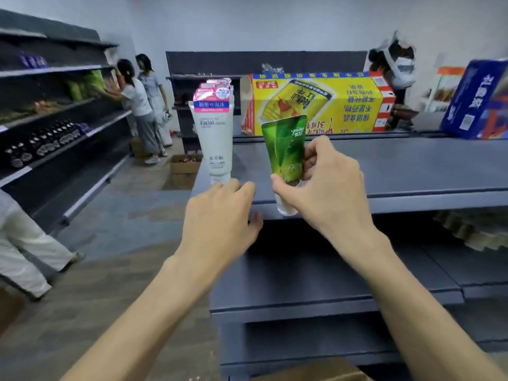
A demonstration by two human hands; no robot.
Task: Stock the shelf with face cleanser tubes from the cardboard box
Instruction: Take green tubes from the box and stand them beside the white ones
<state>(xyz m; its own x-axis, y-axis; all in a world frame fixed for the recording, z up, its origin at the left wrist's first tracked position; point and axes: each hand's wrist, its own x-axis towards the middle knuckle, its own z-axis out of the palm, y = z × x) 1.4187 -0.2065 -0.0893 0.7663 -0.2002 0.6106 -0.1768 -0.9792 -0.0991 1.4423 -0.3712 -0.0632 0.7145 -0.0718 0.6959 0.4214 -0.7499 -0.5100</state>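
Both bare forearms reach forward from the bottom edge toward the dark grey metal shelf. At the very bottom, just beneath them, shows a brown corner of the cardboard box.

The left hand lies palm down, knuckles up, at the front left corner of the top shelf board. Its fingers curl at the base of the white face cleanser tube with a pink top band; whether that grip is clenched on the cap or only touching it cannot be told, since the fingertips hide the cap. This tube stands upright, cap down, and more pink-topped tubes stand close behind it.

The right hand grasps the green leaf-printed face cleanser tube, thumb in front, fingers wrapped behind. That tube is upright with its flat crimped end up and its pale cap down, level with the shelf's front edge, just right of the white one.

Farther back on the shelf lies a yellow printed carton, with a blue carton at the right. Across the aisle, two people stand at another shelving unit.
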